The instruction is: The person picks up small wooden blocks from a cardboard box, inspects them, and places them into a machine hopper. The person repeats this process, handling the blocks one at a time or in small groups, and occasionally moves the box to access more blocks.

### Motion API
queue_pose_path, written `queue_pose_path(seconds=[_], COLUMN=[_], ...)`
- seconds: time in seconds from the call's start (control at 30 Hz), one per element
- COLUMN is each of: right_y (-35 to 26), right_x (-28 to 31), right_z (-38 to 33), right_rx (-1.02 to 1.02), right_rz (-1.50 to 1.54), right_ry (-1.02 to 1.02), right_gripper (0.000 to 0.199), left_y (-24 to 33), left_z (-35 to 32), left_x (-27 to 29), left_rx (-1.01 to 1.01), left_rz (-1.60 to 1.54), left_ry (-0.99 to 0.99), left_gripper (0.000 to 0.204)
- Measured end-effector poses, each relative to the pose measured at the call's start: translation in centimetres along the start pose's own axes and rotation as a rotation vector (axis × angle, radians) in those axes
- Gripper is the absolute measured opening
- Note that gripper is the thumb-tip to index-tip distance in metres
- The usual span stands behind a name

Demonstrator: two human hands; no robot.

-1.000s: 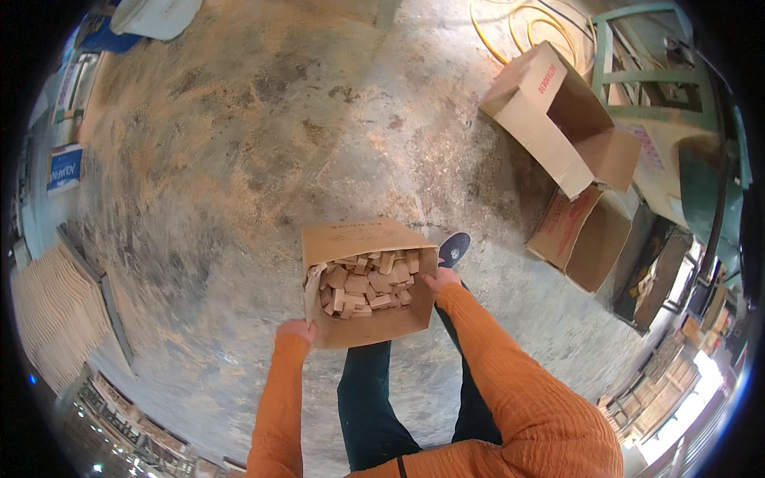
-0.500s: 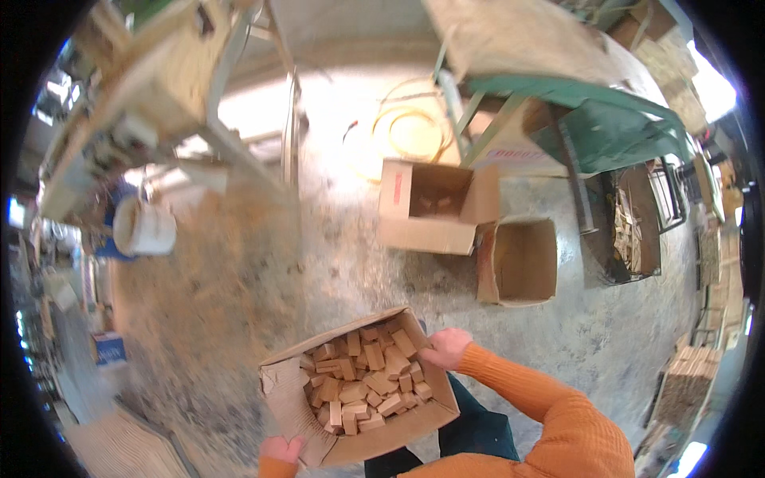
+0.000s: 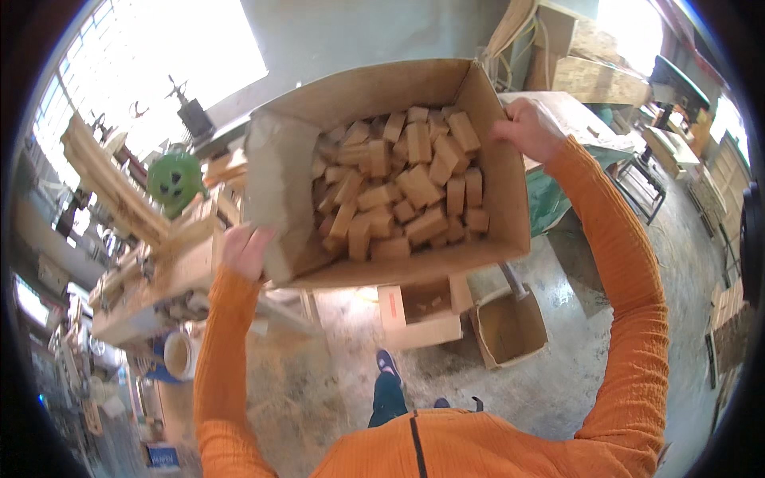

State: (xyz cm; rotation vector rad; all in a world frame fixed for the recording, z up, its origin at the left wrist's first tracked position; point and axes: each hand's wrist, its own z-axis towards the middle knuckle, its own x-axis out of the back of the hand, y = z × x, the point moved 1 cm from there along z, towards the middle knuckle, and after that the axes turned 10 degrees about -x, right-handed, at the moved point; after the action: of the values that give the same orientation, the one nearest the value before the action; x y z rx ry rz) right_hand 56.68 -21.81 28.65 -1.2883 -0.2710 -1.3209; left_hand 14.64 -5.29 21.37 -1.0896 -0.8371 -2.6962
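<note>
Room: a workshop, bright window up and to the left of the left hand, grey wall behind the raised box.
Floor: bare mottled concrete floor [image 3: 550,382], well below both hands.
Surface: a wooden surface [image 3: 159,279] crowded with timber offcuts, just left of and below the left hand; a green round machine part [image 3: 175,179] stands on it, up and left of that hand.
Second surface: a pale bench top [image 3: 570,111], just behind the right hand.
Cardboard box [image 3: 502,183]: open-topped, lifted high between the two hands, tilted so its inside faces the camera.
Wooden blocks [image 3: 402,187]: many short pale blocks heaped loose inside the box, between the hands.
Left hand [image 3: 247,248]: fingers curled on the box's lower left corner, gripping flap and underside.
Right hand [image 3: 527,127]: closed over the box's upper right rim, fingers wrapped on the edge.
Sleeves: orange ribbed sleeves [image 3: 629,303] on both forearms.
Floor boxes: two empty open cartons [image 3: 510,331] on the floor, below the held box and between the arms.
Bucket: a white bucket [image 3: 182,354], below the left hand beside the surface.
</note>
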Motion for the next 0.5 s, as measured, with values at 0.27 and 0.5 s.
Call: queue_pose_path(seconds=[0.27, 0.5], right_y=[6.7, 7.5], right_x=[-9.6, -11.4], right_z=[9.5, 11.2], right_rx=[-0.355, -0.393], right_rz=[-0.336, -0.469], right_ry=[0.240, 0.199], right_gripper=[0.038, 0.037], left_y=[-15.7, -19.6], left_z=[17.5, 16.4], left_x=[-19.0, -23.9], left_rx=[0.013, -0.049], left_rz=[0.464, 0.189], left_ry=[-0.305, -0.080], left_gripper=[0.040, 0.030])
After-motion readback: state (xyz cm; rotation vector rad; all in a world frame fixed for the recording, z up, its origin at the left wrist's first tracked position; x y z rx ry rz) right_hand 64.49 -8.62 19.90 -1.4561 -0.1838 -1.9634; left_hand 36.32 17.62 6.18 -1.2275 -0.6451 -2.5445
